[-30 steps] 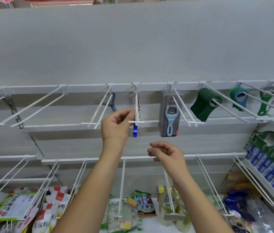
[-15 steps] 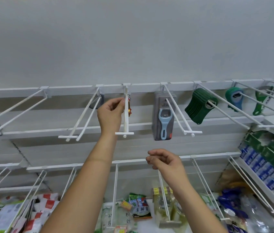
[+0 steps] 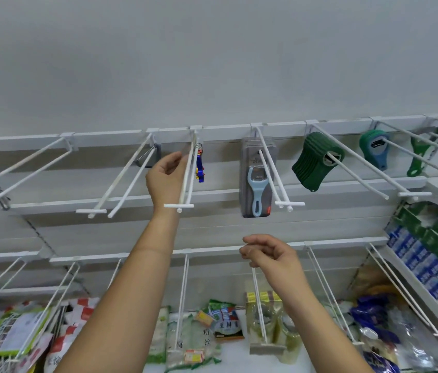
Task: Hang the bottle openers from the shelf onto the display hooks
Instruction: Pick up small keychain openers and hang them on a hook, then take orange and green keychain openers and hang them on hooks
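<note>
- Blue metal, the bottle opener [image 3: 200, 168] hung at the very back of the display hook [image 3: 185, 181], close to the rail [image 3: 226, 129], presumably to leave the wire free for more.
- Left hand [image 3: 165, 179] was raised just beside that hook, fingers loosely parted, gripping nothing I could make out.
- Right hand [image 3: 269, 254] hovered lower, loosely curled, holding nothing.
- Grey blister pack [image 3: 255, 184] and green openers [image 3: 313, 165] filled neighbouring hooks; each hook's crossbar [image 3: 179, 206] would hinder threading.

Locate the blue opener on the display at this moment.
Head view, centre-left: the blue opener hangs far back on a hook, just right of the left hand and left of the grey pack.
</note>
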`<state>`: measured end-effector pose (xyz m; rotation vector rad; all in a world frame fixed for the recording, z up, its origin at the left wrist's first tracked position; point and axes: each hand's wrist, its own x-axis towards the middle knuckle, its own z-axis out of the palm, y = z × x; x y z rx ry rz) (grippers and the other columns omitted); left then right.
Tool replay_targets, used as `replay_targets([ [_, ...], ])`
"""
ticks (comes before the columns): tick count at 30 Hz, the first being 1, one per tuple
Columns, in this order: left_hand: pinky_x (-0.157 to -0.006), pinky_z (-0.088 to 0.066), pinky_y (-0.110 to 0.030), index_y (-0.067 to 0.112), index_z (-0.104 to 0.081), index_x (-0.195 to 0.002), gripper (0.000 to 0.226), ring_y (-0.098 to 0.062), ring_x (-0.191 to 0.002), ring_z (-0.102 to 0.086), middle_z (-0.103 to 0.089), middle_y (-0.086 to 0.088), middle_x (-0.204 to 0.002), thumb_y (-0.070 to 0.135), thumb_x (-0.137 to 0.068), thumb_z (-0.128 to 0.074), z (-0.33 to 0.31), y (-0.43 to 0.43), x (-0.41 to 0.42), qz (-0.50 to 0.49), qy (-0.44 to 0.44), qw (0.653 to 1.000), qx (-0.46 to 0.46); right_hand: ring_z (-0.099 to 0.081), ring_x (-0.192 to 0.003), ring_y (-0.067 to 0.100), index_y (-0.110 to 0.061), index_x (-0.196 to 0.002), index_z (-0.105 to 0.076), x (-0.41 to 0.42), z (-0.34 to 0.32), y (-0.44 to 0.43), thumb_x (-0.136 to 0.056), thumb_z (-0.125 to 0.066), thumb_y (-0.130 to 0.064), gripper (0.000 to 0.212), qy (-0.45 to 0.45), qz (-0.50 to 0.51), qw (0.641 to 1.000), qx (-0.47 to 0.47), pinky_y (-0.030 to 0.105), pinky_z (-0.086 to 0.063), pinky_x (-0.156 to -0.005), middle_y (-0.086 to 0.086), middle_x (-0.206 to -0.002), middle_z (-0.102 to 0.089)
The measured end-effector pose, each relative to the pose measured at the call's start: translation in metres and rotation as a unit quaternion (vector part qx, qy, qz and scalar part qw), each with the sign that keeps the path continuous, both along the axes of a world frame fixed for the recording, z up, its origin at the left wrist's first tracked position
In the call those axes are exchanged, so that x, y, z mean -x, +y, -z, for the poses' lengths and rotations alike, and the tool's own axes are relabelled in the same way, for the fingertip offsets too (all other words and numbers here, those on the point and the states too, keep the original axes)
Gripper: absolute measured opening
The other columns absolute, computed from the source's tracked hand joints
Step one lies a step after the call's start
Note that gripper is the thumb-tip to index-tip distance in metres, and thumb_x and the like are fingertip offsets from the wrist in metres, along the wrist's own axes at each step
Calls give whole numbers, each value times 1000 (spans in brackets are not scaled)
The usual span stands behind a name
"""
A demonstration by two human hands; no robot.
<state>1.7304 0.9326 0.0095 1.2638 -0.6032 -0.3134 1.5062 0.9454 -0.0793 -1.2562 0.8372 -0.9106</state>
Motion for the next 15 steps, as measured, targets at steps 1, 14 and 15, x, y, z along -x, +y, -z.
replay_targets([
  [1,-75,-56,-22,4,-75,-112,27,-3,-75,-70,-76,-2,-92,15,-87,-77,6,9,-1,-8,-10,1000,-20,-71,-96,29,-14,-98,-75,2,-1,1,-87,-71,-4,15,-2,-5,1000,3,23,-57,-76,21,-96,-74],
  [14,-90,-54,-22,16,-70,-119,28,-10,-104,-69,-75,1,-111,14,-91,-71,61,169,98,113,-98,981,-120,-69,-101,25,-17,-109,-70,47,-10,55,-92,-68,-10,19,-34,-14,997,69,29,-57,-87,13,-103,-74],
  [15,-93,-54,-27,20,-70,-118,28,-11,-105,-69,-75,2,-112,20,-90,-73,63,174,105,132,-105,979,-118,-69,-102,25,-17,-110,-70,55,-10,63,-92,-68,-10,19,-35,-6,996,77,30,-56,-89,13,-104,-73],
])
